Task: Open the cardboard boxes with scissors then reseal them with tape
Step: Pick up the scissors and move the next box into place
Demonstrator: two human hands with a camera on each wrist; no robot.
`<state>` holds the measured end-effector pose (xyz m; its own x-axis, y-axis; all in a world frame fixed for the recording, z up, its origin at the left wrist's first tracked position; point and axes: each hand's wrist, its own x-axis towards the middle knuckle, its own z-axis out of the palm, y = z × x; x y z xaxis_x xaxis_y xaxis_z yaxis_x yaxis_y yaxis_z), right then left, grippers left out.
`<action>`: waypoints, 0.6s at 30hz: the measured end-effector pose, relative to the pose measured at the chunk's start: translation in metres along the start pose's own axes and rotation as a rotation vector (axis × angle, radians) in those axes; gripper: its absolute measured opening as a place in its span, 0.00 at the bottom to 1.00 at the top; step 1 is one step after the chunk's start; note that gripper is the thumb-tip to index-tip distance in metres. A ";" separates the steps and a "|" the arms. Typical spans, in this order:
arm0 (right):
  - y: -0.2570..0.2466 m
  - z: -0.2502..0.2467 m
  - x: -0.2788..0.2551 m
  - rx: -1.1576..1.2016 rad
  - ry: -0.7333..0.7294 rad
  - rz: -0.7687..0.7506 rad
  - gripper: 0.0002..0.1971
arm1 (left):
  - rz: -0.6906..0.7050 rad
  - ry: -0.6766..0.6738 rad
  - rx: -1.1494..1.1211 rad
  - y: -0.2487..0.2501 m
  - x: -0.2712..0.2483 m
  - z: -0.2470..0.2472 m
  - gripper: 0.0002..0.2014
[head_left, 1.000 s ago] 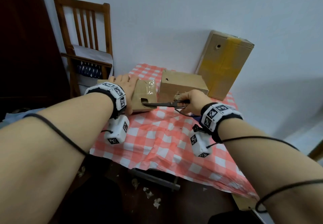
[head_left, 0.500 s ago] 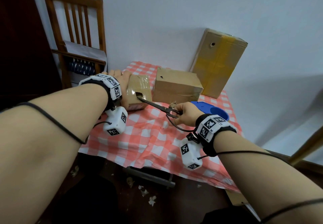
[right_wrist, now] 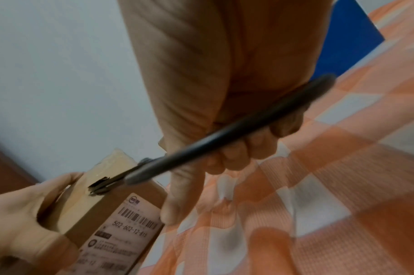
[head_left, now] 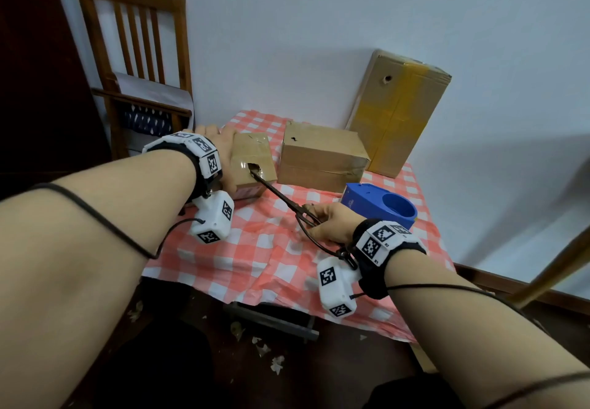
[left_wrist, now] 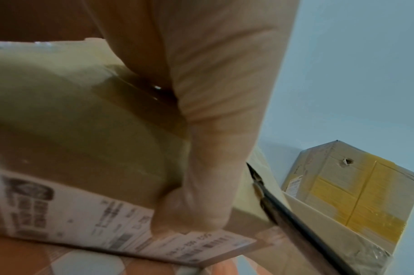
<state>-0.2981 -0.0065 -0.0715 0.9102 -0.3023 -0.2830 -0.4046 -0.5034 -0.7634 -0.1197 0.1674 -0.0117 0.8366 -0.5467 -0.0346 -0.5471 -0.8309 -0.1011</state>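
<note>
scissor tips entering the small box, left hand bracing

small cardboard box (head_left: 252,161) at 11 o'clock on the table (head_left: 255,249), held against sliding by the left hand (head_left: 223,156), fingers and thumb wrapped round its left end; printed label on the near side face, glossy tape across the top. scissors (head_left: 281,196) gripped in the right hand (head_left: 332,225), fingers curled round the handles, blades nearly closed and angled up toward 11 o'clock, tips sunk into a torn hole (head_left: 253,167) at the top near edge of the box. low wrist and shallow blade angle probably chosen to slide under the tape rather than stab into the contents. opposing grip of the left hand judged necessary: a light box would otherwise skid away from the push.

medium cardboard box (head_left: 319,156) at 12 o'clock, just beside the small one, small puncture on top, tape intact. tall cardboard box (head_left: 399,111) at 1 o'clock, leaning on the wall (head_left: 319,25), yellow tape down its face. blue tape dispenser (head_left: 383,207) at 3 o'clock of the right hand, near for resealing. wooden chair (head_left: 137,57) at 10 o'clock beyond the table.

stage judged early: first box being pierced, none yet open.
</note>
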 end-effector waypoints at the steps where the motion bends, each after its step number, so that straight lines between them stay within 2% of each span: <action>1: 0.003 0.003 0.002 0.024 -0.008 0.019 0.10 | -0.008 0.006 -0.010 0.000 0.000 0.000 0.57; 3: 0.005 0.010 0.004 0.053 -0.038 0.037 0.11 | -0.016 0.012 -0.028 -0.001 0.002 0.000 0.52; 7: -0.006 0.011 0.001 0.097 -0.117 0.030 0.11 | -0.006 0.007 -0.035 -0.004 0.006 0.000 0.51; 11: -0.016 -0.017 0.002 0.186 0.031 0.068 0.17 | -0.024 -0.003 -0.030 -0.003 0.006 0.001 0.51; 13: -0.018 -0.028 0.003 0.057 0.115 0.088 0.18 | -0.021 -0.001 -0.026 -0.003 0.007 0.002 0.51; 17: -0.033 -0.042 -0.002 -0.209 0.149 0.060 0.07 | -0.024 -0.001 -0.010 -0.001 0.006 0.003 0.53; 18: -0.037 -0.045 -0.002 -0.261 0.158 0.055 0.08 | -0.024 -0.001 -0.006 0.000 0.004 0.004 0.53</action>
<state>-0.2884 -0.0235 -0.0164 0.8695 -0.4466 -0.2109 -0.4807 -0.6672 -0.5690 -0.1156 0.1657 -0.0154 0.8494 -0.5266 -0.0334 -0.5272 -0.8442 -0.0963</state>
